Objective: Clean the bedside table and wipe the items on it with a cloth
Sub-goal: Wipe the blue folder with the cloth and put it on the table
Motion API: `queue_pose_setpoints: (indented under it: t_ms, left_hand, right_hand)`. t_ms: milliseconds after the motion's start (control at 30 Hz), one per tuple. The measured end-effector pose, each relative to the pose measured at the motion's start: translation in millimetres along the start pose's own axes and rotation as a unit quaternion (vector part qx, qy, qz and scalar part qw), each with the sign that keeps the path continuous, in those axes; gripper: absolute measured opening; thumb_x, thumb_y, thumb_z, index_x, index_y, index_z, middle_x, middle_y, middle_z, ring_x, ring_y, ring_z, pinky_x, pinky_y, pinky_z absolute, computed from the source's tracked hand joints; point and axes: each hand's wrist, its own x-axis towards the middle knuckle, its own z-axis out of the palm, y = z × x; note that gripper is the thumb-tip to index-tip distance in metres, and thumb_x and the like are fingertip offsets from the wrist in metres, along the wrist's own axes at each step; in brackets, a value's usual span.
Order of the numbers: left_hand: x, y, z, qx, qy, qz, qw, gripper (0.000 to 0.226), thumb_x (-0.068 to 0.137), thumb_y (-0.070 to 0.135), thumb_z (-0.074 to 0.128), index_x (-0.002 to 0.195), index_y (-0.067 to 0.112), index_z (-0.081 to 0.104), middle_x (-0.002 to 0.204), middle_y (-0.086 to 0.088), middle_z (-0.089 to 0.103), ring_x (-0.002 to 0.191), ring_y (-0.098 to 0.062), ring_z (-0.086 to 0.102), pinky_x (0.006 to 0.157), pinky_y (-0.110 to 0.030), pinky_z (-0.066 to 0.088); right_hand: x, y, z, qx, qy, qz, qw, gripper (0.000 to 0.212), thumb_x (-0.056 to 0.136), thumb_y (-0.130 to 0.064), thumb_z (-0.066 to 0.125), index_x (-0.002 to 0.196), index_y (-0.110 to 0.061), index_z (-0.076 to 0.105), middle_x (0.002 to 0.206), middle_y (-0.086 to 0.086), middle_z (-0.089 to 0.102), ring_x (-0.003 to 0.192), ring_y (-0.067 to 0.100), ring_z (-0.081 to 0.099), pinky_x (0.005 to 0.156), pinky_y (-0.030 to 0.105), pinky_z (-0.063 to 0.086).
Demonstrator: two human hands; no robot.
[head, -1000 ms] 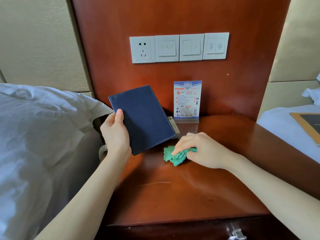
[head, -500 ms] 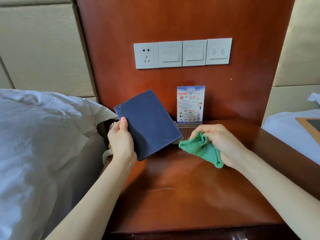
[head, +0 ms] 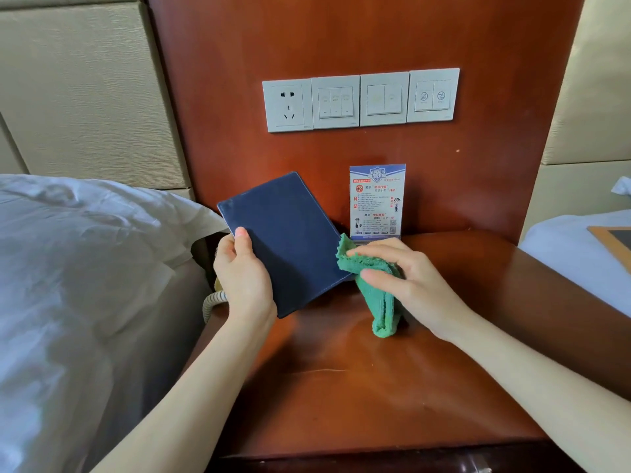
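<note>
The left hand point(head: 244, 278) grips a dark blue folder point(head: 290, 240) by its lower left edge, thumb on the cover, holding it tilted above the bedside table point(head: 358, 387). The right hand point(head: 406, 285) holds a green cloth point(head: 372, 288) bunched against the folder's right edge; its lower end hangs down and seems to touch the tabletop. Behind them a printed sign card point(head: 377, 201) stands upright against the wooden panel, below a row of wall switches point(head: 360, 100). A coiled cord point(head: 213, 300) shows beside the left wrist, next to white bedding point(head: 85, 268).
</note>
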Motion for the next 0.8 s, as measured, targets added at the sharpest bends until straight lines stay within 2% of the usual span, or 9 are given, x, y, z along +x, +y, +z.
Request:
queue_pose_setpoints:
  t_ms: [100, 167, 233, 300, 367, 433, 500, 667, 800]
  left_hand:
    - [-1, -1, 0, -0.009, -0.010, 0.004, 1.000, 0.031, 0.102, 0.031, 0.042, 0.075, 0.018, 0.052, 0.074, 0.009, 0.051, 0.070, -0.007, 0.045, 0.069, -0.023, 0.036]
    - [-3, -3, 1, -0.012, -0.038, 0.021, 0.999, 0.031, 0.102, 0.029, 0.042, 0.078, 0.015, 0.055, 0.077, 0.007, 0.054, 0.072, -0.007, 0.046, 0.069, -0.023, 0.037]
    - [-5, -4, 1, 0.006, -0.074, 0.061, 0.995, 0.034, 0.103, 0.026, 0.041, 0.072, 0.013, 0.049, 0.071, 0.004, 0.046, 0.068, -0.008, 0.040, 0.065, -0.024, 0.032]
    - [-3, -4, 1, 0.022, -0.098, 0.086, 0.991, 0.034, 0.103, 0.024, 0.041, 0.073, 0.011, 0.052, 0.067, 0.007, 0.045, 0.066, -0.006, 0.039, 0.065, -0.023, 0.031]
    - [-1, -5, 1, 0.035, -0.118, 0.089, 0.988, 0.032, 0.102, 0.023, 0.041, 0.087, 0.005, 0.062, 0.063, 0.009, 0.048, 0.063, 0.003, 0.046, 0.066, -0.017, 0.035]
    - [-4, -7, 2, 0.051, -0.156, 0.085, 0.983, 0.031, 0.102, 0.024, 0.043, 0.087, 0.016, 0.069, 0.067, 0.013, 0.060, 0.069, 0.009, 0.055, 0.070, -0.013, 0.040]
    - [-12, -8, 5, 0.051, -0.202, 0.063, 0.976, 0.030, 0.102, 0.024, 0.044, 0.087, 0.022, 0.070, 0.076, 0.018, 0.071, 0.073, 0.007, 0.061, 0.070, -0.014, 0.046]
    - [-18, -5, 6, 0.074, -0.282, 0.049, 0.955, 0.032, 0.102, 0.027, 0.045, 0.090, 0.009, 0.070, 0.081, 0.004, 0.071, 0.075, -0.009, 0.061, 0.071, -0.027, 0.050]
    - [-16, 0, 5, 0.055, -0.308, 0.025, 0.949, 0.031, 0.102, 0.024, 0.045, 0.091, 0.008, 0.070, 0.079, 0.002, 0.071, 0.071, -0.009, 0.062, 0.064, -0.022, 0.053]
  right_hand:
    - [1, 0, 1, 0.015, 0.024, 0.007, 1.000, 0.014, 0.082, -0.038, 0.070, 0.094, -0.030, 0.072, 0.103, -0.013, 0.065, 0.101, 0.003, 0.060, 0.090, 0.023, 0.046]
    - [0, 1, 2, -0.020, 0.048, -0.001, 0.999, 0.004, 0.082, -0.023, 0.072, 0.085, -0.025, 0.069, 0.092, -0.011, 0.068, 0.093, 0.005, 0.062, 0.086, 0.027, 0.048]
    - [-1, 3, 3, -0.076, 0.063, -0.009, 0.995, 0.012, 0.081, -0.014, 0.070, 0.081, -0.023, 0.063, 0.086, -0.013, 0.066, 0.090, 0.003, 0.061, 0.083, 0.025, 0.048]
    - [-2, 4, 4, -0.099, 0.080, -0.008, 0.992, 0.015, 0.082, -0.014, 0.070, 0.084, -0.024, 0.058, 0.091, -0.015, 0.064, 0.094, -0.001, 0.059, 0.082, 0.018, 0.046]
    - [-3, 4, 5, -0.089, 0.104, -0.013, 0.990, 0.016, 0.084, -0.016, 0.069, 0.088, -0.024, 0.056, 0.101, -0.017, 0.063, 0.103, -0.004, 0.057, 0.081, 0.015, 0.045]
    - [-1, 2, 4, -0.072, 0.134, -0.023, 0.988, 0.016, 0.086, -0.016, 0.067, 0.090, -0.024, 0.054, 0.112, -0.012, 0.063, 0.110, 0.001, 0.056, 0.081, 0.017, 0.048]
    - [1, 0, -2, -0.058, 0.158, -0.027, 0.985, 0.015, 0.087, -0.016, 0.066, 0.091, -0.022, 0.054, 0.112, -0.007, 0.063, 0.110, 0.006, 0.057, 0.081, 0.023, 0.052]
    - [3, -1, -13, 0.007, 0.188, -0.003, 0.982, 0.015, 0.087, -0.014, 0.067, 0.094, -0.018, 0.054, 0.107, -0.004, 0.067, 0.098, 0.009, 0.065, 0.068, 0.021, 0.054]
    - [7, -4, -14, 0.089, 0.220, 0.002, 0.971, 0.017, 0.087, -0.012, 0.067, 0.098, -0.017, 0.054, 0.113, -0.001, 0.066, 0.100, 0.010, 0.065, 0.061, 0.013, 0.050]
